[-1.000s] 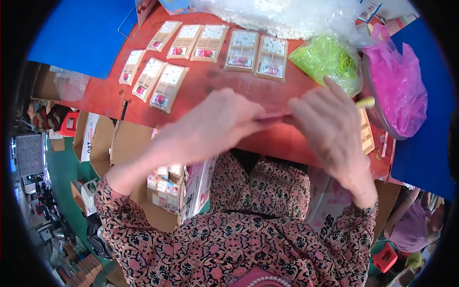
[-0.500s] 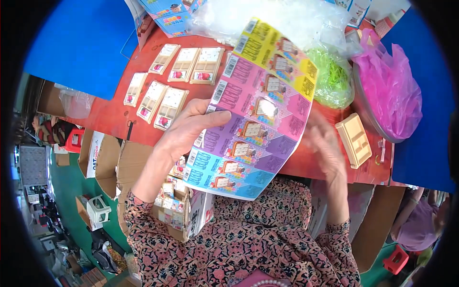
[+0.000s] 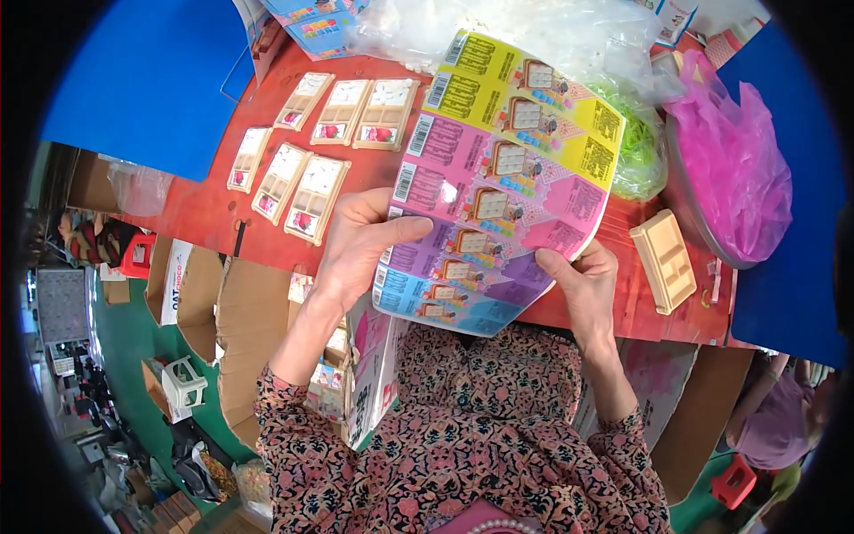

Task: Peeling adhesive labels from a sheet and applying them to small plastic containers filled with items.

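Both hands hold up a large printed card sheet (image 3: pixel 498 178) banded in yellow, pink, purple and blue, with small house-shaped pictures down its middle. My left hand (image 3: pixel 360 245) grips its left edge, thumb on the front. My right hand (image 3: pixel 580 287) holds the lower right edge from behind. The sheet hides part of the red table (image 3: pixel 213 209) beneath it.
Several beige compartment trays (image 3: pixel 313 198) lie in two rows on the table's left. One empty beige tray (image 3: pixel 664 260) sits at right, beside a pink plastic bag (image 3: pixel 734 169), a green bag (image 3: pixel 636 151) and clear plastic. An open cardboard box (image 3: pixel 342 378) stands below the table edge.
A second ago my hands were together low over the table with nothing broad in them. The coloured sheet has since been lifted, and it now sits a bit higher and squarer to me.
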`<state>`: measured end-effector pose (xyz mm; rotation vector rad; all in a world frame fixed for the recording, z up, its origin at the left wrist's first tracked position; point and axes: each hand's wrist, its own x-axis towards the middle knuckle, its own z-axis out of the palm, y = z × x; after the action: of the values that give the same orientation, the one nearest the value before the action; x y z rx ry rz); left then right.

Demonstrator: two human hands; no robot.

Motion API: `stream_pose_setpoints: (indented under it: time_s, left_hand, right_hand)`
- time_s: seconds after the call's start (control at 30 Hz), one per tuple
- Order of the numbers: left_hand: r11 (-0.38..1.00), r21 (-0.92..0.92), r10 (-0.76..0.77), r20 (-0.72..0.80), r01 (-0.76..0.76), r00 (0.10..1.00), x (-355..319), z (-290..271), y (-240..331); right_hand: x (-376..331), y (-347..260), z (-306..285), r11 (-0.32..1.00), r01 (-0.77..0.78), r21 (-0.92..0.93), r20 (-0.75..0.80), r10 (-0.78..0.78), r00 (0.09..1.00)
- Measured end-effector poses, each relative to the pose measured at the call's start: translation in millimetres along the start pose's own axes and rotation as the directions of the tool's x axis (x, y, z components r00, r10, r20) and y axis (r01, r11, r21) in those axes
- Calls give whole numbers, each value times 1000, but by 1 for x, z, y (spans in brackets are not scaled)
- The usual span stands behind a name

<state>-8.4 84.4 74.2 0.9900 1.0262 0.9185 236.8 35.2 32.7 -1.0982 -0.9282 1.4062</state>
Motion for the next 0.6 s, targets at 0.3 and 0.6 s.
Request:
stream_pose_setpoints:
  time_s: [0.3,0.6]
  left_hand:
    - [973,217,-79,22,72,997,-17,27,28]
    - [658,507,291,511,-557,809,-18,41,56]
  right_hand:
    - [-11,-44,30,175,480,-860,405,-338,849]
    - [-18,-54,43,453,553,-700,467,-295,833]
